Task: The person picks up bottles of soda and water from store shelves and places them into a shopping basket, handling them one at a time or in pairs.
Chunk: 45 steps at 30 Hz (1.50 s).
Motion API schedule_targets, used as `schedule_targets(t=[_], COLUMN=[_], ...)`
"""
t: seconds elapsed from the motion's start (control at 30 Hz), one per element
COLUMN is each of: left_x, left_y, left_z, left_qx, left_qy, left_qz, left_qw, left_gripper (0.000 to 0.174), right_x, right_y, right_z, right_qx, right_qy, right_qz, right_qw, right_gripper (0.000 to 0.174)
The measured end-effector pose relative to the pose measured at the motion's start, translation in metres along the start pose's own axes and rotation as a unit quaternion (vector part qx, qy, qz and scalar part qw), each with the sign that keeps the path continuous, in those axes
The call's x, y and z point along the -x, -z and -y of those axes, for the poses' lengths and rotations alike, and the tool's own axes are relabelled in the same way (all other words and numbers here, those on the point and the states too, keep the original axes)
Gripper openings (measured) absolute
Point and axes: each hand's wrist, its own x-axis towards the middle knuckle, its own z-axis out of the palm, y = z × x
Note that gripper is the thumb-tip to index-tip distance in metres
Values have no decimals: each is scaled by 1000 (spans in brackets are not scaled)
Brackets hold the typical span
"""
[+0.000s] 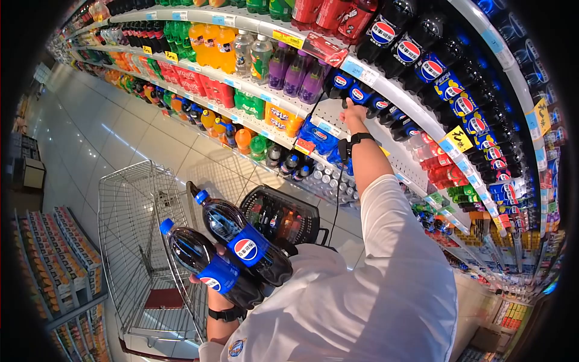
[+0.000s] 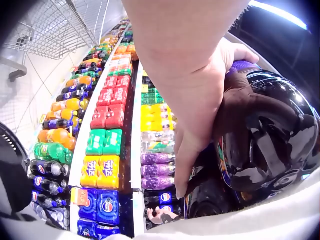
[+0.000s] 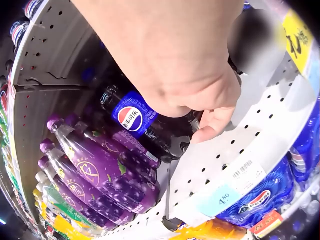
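Observation:
Two large Pepsi cola bottles, a nearer one and a farther one, lean side by side against the person's front, blue caps pointing up and left. The left hand holds them from below, fingers spread about the dark plastic; much of it is hidden by the bottles in the head view. Out at the shelf, the right hand reaches in among cola bottles. In the right wrist view its bent finger lies right at the base of a Pepsi bottle; I cannot tell whether it grips one.
Purple grape drink bottles stand beside the cola. A perforated white shelf has a price label. Below are a shopping cart and a black basket containing bottles. Blue Pepsi packs fill a lower shelf.

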Motion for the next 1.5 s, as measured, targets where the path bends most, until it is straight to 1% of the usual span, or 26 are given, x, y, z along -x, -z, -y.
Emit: schedule_targets(t=[0.03,0.1,0.2,0.37,0.5,0.57,0.63,0.67,0.7,0.77,0.83,0.87,0.93,0.97,1.0,1.03,1.07,1.1,1.17,1.2,1.23,1.3,1.33,1.4,1.43,1.5], left_x=[0,-1,-4,3,8,9,7,4,1,-4,-14,-21,-37,-44,-51,-59,-64,-69,-73,-63,-70,-77,-83,-93,-96,-100], left_y=[0,1,3,7,10,11,11,9,8,5,0,-5,-12,-16,-18,-20,-24,-29,-48,-86,-77,-79,-68,-40,-22,-10], left_z=[0,-1,-2,-5,-6,-7,-7,-7,-7,-6,-4,-2,5,10,14,20,24,28,34,34,41,56,65,85,96,112], left_qx=[0,1,-2,-6,-8,-10,-13,-12,-11,-8,-4,-3,2,4,9,12,12,6,-15,-67,-75,-109,-107,-120,-119,-94], left_qy=[-3,-7,-12,-20,-25,-24,-20,-18,-14,-7,3,11,24,32,44,59,87,121,246,242,273,310,367,414,437,452], left_qz=[2,3,8,0,4,11,25,36,45,72,108,133,198,229,258,289,308,312,291,197,202,186,173,138,123,121], left_qw=[1000,1000,1000,1000,1000,1000,999,999,999,997,994,991,980,973,965,956,947,942,925,948,938,926,908,892,883,879], left_gripper=[110,110,110,110,110,110,110,110,110,110,110,110,110,110,110,110,110,110,112,113,106,98,96,95,94,88], right_x=[-4,-23,-17,-28,-9,-8,-20,5,12,67,156,189,271,295,329,338,348,353,355,349,347,346,343,332,329,325], right_y=[-1,-2,1,-2,4,4,13,15,21,48,80,94,126,140,156,158,163,166,170,168,168,170,174,180,183,184], right_z=[0,-6,-2,-5,7,6,-5,-3,-6,-4,7,-2,-3,-21,-12,-36,-47,-60,-89,-108,-107,-120,-128,-146,-160,-180], right_qx=[-10,26,24,24,31,26,-7,-89,-93,-86,-2,27,69,114,187,114,99,84,143,145,120,44,47,54,58,9], right_qy=[-12,-7,17,20,4,12,-44,-43,-39,59,72,57,-45,-8,40,-16,-50,-55,65,99,63,48,41,-59,-69,-139], right_qz=[12,21,0,-5,-22,-48,130,115,169,272,359,436,558,599,624,677,696,696,640,625,635,615,617,577,579,509], right_qw=[1000,999,1000,999,999,998,990,988,980,957,931,898,826,792,758,727,709,711,752,761,761,786,785,813,810,850], right_gripper=[71,60,62,63,68,61,50,43,37,35,36,40,46,54,58,60,60,70,81,85,78,67,67,59,59,51])
